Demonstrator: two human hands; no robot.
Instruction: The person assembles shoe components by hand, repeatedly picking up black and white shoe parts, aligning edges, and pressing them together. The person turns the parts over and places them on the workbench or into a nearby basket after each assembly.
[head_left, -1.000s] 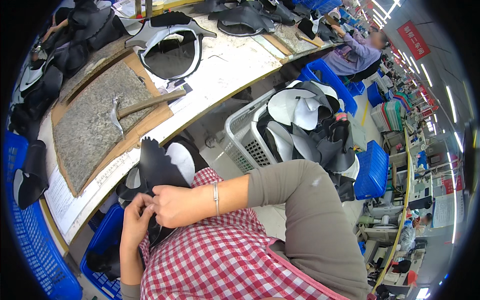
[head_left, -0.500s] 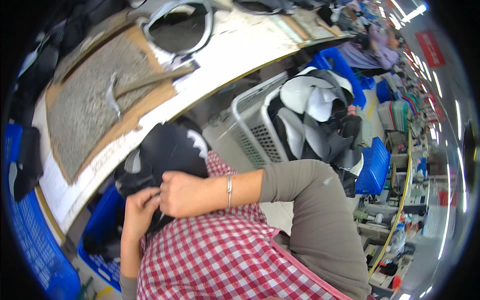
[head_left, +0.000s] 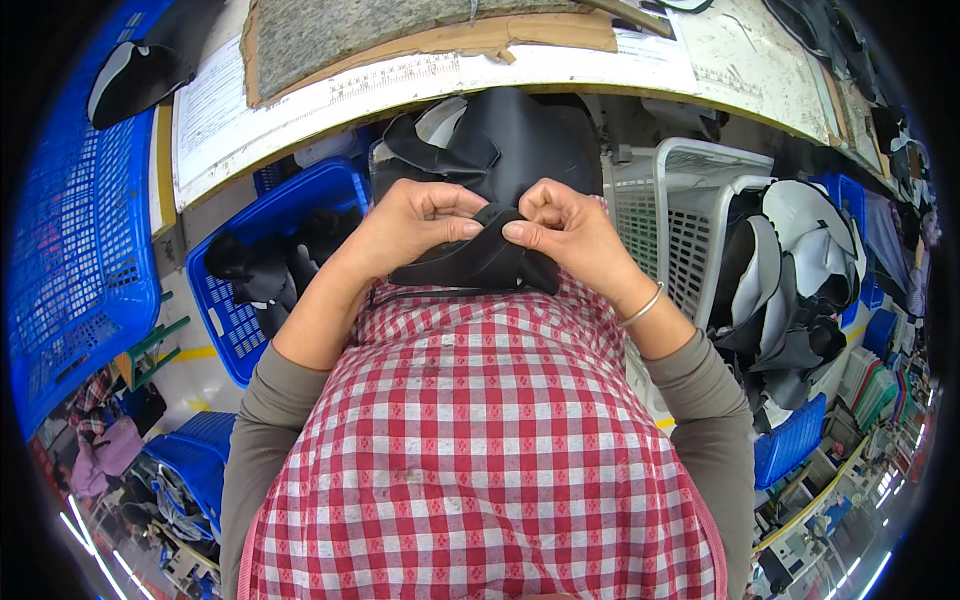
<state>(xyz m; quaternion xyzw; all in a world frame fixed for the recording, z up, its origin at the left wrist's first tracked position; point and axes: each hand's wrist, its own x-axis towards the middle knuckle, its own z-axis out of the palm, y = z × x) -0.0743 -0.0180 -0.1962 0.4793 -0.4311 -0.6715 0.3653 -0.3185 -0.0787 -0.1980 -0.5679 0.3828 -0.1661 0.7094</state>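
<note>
A second ago my right forearm crossed over the checked apron (head_left: 490, 430); now my forearms come up either side of it and the black piece (head_left: 450, 272) sits squarely before me, above my lap. My left fingers (head_left: 458, 231) and right fingers (head_left: 530, 235) pinch its folded edge, thumbs near each other. The hammer (head_left: 628, 14), earlier in full view on the slab (head_left: 375, 40), is mostly cut off at the far edge.

The piece's far part overlaps the near edge of the surface (head_left: 745, 65) in my view; I can't tell whether they touch. Bare room on that surface lies far right.

Left, a blue basket (head_left: 225, 335) of dark pieces stands near my forearm; right, a grey basket (head_left: 722, 228) heaped with black and white pieces (head_left: 808, 225) limits my elbow's swing.
</note>
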